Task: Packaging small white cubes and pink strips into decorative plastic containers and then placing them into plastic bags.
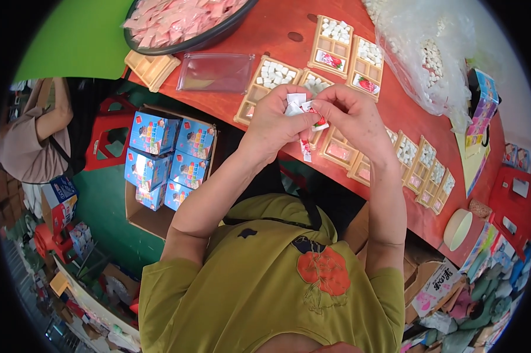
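Small white sachets (295, 103) with red strawberry prints are held up in front of the body, over the near edge of the red worktop (271, 36). By the left hand (277, 120) they are gripped between thumb and curled fingers, and by the right hand (349, 117) they are pinched at one side between thumb and fingertip; the two hands are brought close together. Any lettering on the sachets is too small to be read.

Beyond and beside the hands, beige compartmented trays (334, 46) are set out on the worktop. White cubes (275, 73) are held in their larger compartments, and in the two farthest trays a red-and-white strawberry label is shown by a flat sachet lying at the near end. Pink packets (338, 151) are seen in some nearer trays.

A dark basin (233, 28) is heaped with pink sachets, and a clear plastic box (215, 73) is placed below it. More white pieces are contained in a transparent bag (421, 35). To the left, blue boxes (149, 132) printed with multicoloured lettering and cartoon figures are stacked in a carton (141, 213). Bold black characters are printed on a pale panel (437, 286) at lower right.
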Demonstrator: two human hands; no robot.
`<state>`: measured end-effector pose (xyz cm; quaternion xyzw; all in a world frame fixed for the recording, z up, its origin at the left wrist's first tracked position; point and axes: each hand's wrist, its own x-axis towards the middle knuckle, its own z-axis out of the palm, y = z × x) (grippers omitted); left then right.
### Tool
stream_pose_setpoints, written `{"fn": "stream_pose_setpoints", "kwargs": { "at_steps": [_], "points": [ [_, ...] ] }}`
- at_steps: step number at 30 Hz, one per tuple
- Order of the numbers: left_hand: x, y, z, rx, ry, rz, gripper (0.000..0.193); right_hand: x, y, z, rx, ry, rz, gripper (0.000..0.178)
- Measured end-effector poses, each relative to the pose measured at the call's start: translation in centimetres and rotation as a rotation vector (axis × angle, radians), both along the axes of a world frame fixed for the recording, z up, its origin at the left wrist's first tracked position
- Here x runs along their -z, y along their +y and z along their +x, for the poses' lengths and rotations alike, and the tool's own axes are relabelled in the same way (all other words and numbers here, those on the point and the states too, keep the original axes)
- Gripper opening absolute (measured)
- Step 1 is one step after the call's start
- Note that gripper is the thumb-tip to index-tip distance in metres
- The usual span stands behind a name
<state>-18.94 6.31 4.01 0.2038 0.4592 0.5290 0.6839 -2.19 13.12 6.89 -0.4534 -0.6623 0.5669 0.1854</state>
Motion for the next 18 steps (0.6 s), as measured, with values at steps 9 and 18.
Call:
{"fn": "stream_pose_setpoints", "kwargs": {
  "at_steps": [9, 18],
  "points": [
    [-0.3, -4.2, -2.9, 0.068, 0.082, -0.180, 0.023, 1.1, 1.2, -3.6, 0.086, -0.023, 0.192, 0.015],
    [1.8, -8.7, -6.4, -0.127, -0.035, -0.223, 0.020, 2.4, -0.2, -9.4, -0.358, -0.179, 0.527, 0.018]
  ]
}}
